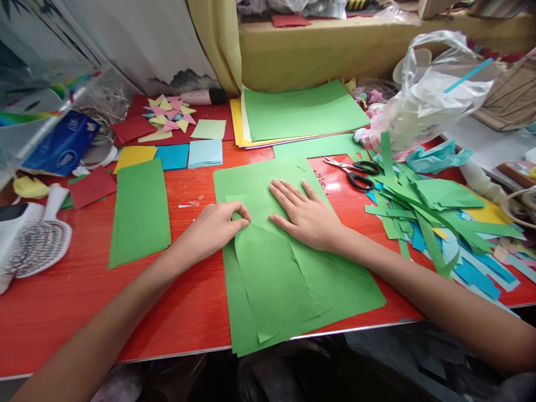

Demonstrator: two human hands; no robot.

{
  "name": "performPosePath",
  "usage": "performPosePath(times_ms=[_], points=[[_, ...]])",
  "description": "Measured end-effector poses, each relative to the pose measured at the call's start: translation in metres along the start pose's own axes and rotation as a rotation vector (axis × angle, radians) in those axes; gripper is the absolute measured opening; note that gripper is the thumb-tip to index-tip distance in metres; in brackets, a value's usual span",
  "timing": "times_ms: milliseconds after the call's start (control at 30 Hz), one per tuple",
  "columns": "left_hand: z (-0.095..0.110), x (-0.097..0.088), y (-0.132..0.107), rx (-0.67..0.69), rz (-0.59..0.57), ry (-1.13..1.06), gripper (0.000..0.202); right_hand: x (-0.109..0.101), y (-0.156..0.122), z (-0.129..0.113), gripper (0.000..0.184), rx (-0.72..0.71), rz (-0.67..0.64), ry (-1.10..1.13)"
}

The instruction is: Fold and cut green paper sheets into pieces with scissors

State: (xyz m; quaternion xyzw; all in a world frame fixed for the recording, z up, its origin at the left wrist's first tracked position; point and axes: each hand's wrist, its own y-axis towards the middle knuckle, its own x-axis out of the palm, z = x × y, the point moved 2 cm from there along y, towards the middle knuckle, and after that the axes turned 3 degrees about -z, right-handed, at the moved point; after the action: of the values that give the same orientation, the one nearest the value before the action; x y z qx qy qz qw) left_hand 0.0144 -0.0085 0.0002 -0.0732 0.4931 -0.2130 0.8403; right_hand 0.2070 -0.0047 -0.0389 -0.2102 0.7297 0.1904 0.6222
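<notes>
In front of me lie several large sheets of green paper [355,290], reaching over the table's front edge. A narrower green paper piece [272,279] rests on top of them. My left hand [221,223] pinches the upper left edge of that piece between thumb and fingertips. Flat on the green paper, with fingers spread, lies my right hand [305,215]. Scissors [355,170] with black handles lie beyond my right hand, blades pointing left. To the left is a stack of smaller green rectangles [140,212].
Green and blue paper strips [439,223] are heaped at the right. A plastic bag [427,95] with a cup stands behind them. At the back is a stack of coloured sheets [301,111]. Paper stars [170,113] lie at the back left, and a hairbrush [44,240] at the far left.
</notes>
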Motion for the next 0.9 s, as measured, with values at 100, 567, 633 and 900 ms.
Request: performPosePath(times_ms=[100,567,633,900], points=[[-0.0005,-0.0001,0.0012,-0.005,-0.001,0.012,0.018,-0.0001,-0.0002,-0.0001,0.066,0.002,0.002,0.003],[0.0006,0.0006,0.0009,-0.067,-0.046,-0.008,0.021,0.0012,-0.0001,0.0004,0.067,-0.004,0.018,0.01],[0.0001,0.0014,0.0009,-0.063,-0.043,-0.007,0.021,0.0015,0.0,0.0006,0.067,-0.005,0.021,0.012],[0.0029,0.0035,-0.0023,-0.039,-0.012,0.025,0.022,0.0007,-0.0011,-0.0007,0.068,0.008,0.018,0.001]])
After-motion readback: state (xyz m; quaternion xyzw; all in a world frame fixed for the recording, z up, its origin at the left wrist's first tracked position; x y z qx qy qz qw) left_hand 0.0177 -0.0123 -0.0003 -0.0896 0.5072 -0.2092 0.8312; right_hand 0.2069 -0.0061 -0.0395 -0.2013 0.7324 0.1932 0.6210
